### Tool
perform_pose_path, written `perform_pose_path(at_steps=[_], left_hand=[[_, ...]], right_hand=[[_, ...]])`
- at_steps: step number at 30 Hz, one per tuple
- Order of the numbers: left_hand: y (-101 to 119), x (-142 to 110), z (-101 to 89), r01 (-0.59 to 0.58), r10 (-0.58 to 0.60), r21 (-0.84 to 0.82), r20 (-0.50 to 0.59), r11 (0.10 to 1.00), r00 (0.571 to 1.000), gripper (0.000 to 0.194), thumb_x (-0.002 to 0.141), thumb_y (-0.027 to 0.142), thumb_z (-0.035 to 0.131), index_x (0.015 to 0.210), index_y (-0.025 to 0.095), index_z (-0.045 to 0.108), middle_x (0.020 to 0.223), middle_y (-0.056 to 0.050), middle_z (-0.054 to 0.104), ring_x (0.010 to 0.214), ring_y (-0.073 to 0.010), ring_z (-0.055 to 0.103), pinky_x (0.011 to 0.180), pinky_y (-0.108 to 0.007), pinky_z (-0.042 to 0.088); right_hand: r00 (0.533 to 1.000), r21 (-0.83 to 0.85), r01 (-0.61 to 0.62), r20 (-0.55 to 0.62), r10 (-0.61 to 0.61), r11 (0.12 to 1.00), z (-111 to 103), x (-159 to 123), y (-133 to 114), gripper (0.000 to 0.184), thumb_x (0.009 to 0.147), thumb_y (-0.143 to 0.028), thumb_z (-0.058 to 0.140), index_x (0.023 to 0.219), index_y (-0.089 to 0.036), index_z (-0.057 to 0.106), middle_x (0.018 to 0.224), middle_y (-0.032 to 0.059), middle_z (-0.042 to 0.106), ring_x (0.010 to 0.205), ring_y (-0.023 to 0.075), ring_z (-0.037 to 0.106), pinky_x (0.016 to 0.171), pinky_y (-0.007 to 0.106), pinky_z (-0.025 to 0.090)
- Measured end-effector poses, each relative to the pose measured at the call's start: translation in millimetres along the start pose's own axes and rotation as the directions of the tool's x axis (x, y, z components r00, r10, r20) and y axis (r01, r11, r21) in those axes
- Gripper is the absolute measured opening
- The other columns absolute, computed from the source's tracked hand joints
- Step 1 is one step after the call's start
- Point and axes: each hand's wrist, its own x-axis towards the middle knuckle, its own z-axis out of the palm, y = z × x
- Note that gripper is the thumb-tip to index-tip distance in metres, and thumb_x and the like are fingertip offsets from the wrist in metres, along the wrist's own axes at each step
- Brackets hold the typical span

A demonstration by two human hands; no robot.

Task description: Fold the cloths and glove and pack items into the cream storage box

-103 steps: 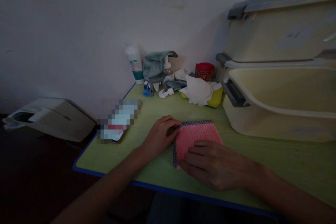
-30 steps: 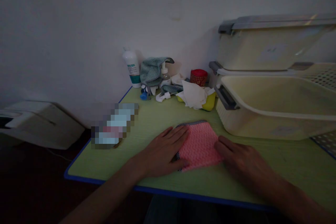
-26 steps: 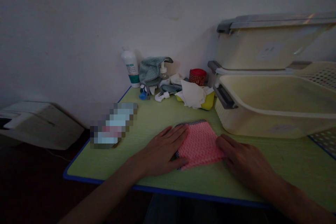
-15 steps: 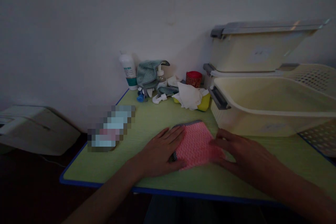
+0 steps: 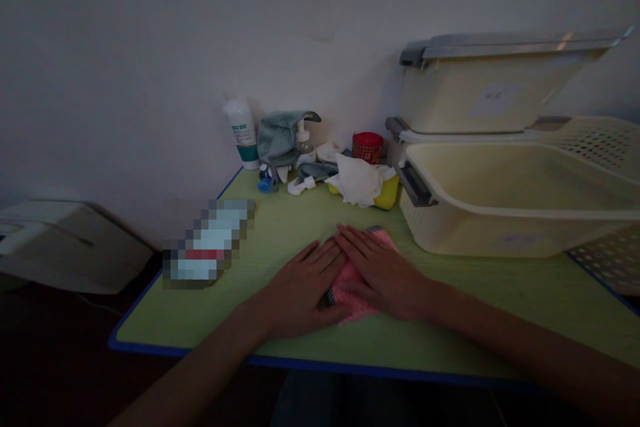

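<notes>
A pink textured cleaning cloth (image 5: 356,307) with a dark checked edge lies folded on the green table (image 5: 280,240). My left hand (image 5: 303,290) rests flat on its left side, fingers stretched out. Across the cloth's middle and right part lies my right hand (image 5: 385,270), also flat with fingers extended. Its fingertips meet the left hand's fingertips. Both hands cover much of the cloth, so only its top right edge and a strip between the hands show.
A cream bin (image 5: 465,233) stands at the right, with a lidded box (image 5: 465,97) behind. At the back are a white bottle (image 5: 241,133), a grey-green cloth (image 5: 280,137), a red basket (image 5: 367,148) and tissues (image 5: 357,180). A blurred-out flat object (image 5: 210,240) lies left.
My right hand has moved left from the cloth's right edge and now lies flat over it. The cloth's right part has been folded leftward. My left hand has stayed in place.
</notes>
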Motion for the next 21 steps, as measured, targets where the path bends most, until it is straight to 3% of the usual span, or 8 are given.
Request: perform_pose_path(at_steps=[3, 6, 13, 17, 21], left_hand=[[-1.6, -1.3, 0.5, 0.0, 0.0, 0.007, 0.025, 1.0, 1.0, 0.074, 0.087, 0.052, 0.042, 0.144, 0.01, 0.018, 0.151, -0.015, 0.018, 0.14, -0.0219, 0.016, 0.114, -0.041, 0.017], [-2.0, -1.9, 1.1, 0.011, -0.012, 0.017, 0.056, 1.0, 0.998, 0.075, 0.087, 0.053, 0.039, 0.144, 0.01, 0.016, 0.151, -0.014, 0.014, 0.141, -0.0218, 0.011, 0.114, -0.04, 0.015], [1.3, -0.2, -2.6, 0.047, -0.057, 0.076, 0.131, 0.996, 0.99, 0.073, 0.09, 0.053, 0.031, 0.145, 0.008, 0.011, 0.152, -0.013, 0.006, 0.141, -0.021, 0.005, 0.115, -0.037, 0.01], [9.3, -3.2, -2.1, 0.082, -0.096, 0.128, 0.109, 0.988, 0.989, 0.071, 0.091, 0.054, 0.026, 0.144, 0.007, 0.015, 0.152, -0.014, 0.011, 0.141, -0.0223, 0.009, 0.115, -0.041, 0.014], [26.9, -12.4, 6.9, 0.228, -0.229, 0.246, -0.026, 0.942, 0.973, 0.07, 0.091, 0.055, 0.023, 0.141, 0.005, 0.026, 0.148, -0.017, 0.025, 0.138, -0.028, 0.022, 0.11, -0.053, 0.022]], right_hand=[[0.998, -0.058, -0.067, 0.008, 0.067, 0.996, -3.8, -12.8, 15.3, 0.07, 0.091, -0.051, 0.034, 0.138, 0.001, 0.031, 0.145, 0.0243, 0.027, 0.136, 0.0305, 0.025, 0.108, 0.05, 0.028], [0.995, -0.087, -0.098, 0.015, 0.099, 0.991, -4.1, -19.5, 21.9, 0.071, 0.092, -0.051, 0.03, 0.138, 0.004, 0.031, 0.145, 0.0251, 0.026, 0.136, 0.0311, 0.024, 0.107, 0.049, 0.029], [0.996, -0.106, -0.063, -0.063, 0.057, 0.992, 0.6, -22.4, 24.3, 0.066, 0.091, -0.047, 0.037, 0.136, 0.0, 0.037, 0.142, 0.0245, 0.033, 0.133, 0.0312, 0.031, 0.105, 0.049, 0.034], [0.966, -0.109, 0.038, -0.251, -0.065, 0.993, -5.8, -28.9, 19.7, 0.042, 0.091, -0.032, 0.04, 0.12, -0.006, 0.056, 0.132, 0.021, 0.05, 0.123, 0.0302, 0.046, 0.099, 0.051, 0.04], [0.898, -0.046, 0.248, -0.364, -0.248, 0.968, -13.1, -33.3, 15.3, 0.028, 0.091, -0.025, 0.04, 0.093, -0.011, 0.065, 0.102, 0.0145, 0.066, 0.096, 0.0232, 0.06, 0.082, 0.04, 0.051]])
